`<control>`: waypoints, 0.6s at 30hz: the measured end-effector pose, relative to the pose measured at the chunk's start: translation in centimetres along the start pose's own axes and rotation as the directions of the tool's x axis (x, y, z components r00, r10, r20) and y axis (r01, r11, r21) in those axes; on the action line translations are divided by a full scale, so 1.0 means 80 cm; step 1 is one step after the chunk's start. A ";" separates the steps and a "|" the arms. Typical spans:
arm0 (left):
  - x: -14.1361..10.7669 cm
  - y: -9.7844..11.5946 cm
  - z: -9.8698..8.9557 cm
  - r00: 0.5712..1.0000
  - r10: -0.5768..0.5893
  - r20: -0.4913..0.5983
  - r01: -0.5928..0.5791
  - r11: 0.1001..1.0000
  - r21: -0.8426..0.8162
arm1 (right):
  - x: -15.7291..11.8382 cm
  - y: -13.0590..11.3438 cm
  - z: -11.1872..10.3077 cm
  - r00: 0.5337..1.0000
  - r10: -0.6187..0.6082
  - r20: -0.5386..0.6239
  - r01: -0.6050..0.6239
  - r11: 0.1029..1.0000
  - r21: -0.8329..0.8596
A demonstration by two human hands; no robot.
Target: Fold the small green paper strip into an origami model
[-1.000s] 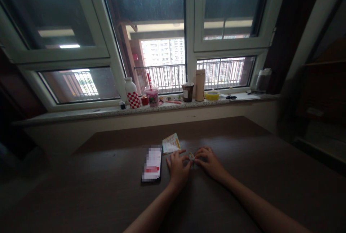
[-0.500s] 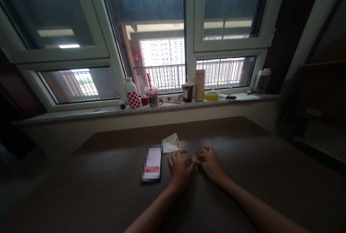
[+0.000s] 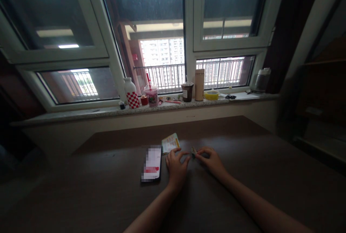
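Note:
Between the fingertips of my right hand (image 3: 209,159) is a small crumpled-looking piece (image 3: 193,152), pale with darker spots; its kind is too small to make out. My left hand (image 3: 177,162) sits just left of it, thumb and forefinger apart with a gap between them and nothing held. Beyond my left fingers lies a folded printed paper (image 3: 170,143) with a yellow strip. A phone (image 3: 151,164) with a lit, blurred screen rests left of my left hand.
The brown table (image 3: 108,200) reaches to the window wall. On the sill stand a checked white bottle (image 3: 132,94), a pink cup with a straw (image 3: 151,96), a dark cup (image 3: 187,92), a tan flask (image 3: 199,85), a yellow tape roll (image 3: 211,95) and black scissors (image 3: 230,97).
My left hand has let go of the small piece and moved slightly left, its thumb and forefinger parting. The piece stays in my right fingertips, turned and a little farther from me.

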State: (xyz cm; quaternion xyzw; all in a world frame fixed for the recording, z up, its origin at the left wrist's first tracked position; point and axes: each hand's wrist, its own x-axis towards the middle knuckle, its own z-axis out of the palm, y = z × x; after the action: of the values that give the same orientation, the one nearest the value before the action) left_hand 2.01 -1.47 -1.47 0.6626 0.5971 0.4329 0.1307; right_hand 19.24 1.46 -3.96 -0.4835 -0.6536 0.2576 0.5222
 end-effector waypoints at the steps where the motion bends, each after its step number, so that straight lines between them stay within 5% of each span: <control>1: 0.000 0.001 -0.001 1.000 0.005 -0.003 -0.005 1.000 -0.006 | 0.000 -0.001 0.000 1.000 0.003 0.000 -0.003 1.000 0.019; 18: 0.000 0.004 -0.003 0.994 -0.015 0.107 0.020 0.998 -0.052 | -0.002 -0.012 -0.001 0.996 -0.039 0.083 0.035 0.998 0.044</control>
State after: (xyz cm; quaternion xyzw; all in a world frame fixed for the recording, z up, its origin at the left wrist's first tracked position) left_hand 2.07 -1.61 -1.09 0.6757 0.5834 0.4114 0.1837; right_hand 18.96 0.92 -3.24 -0.4488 -0.6782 0.2819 0.5091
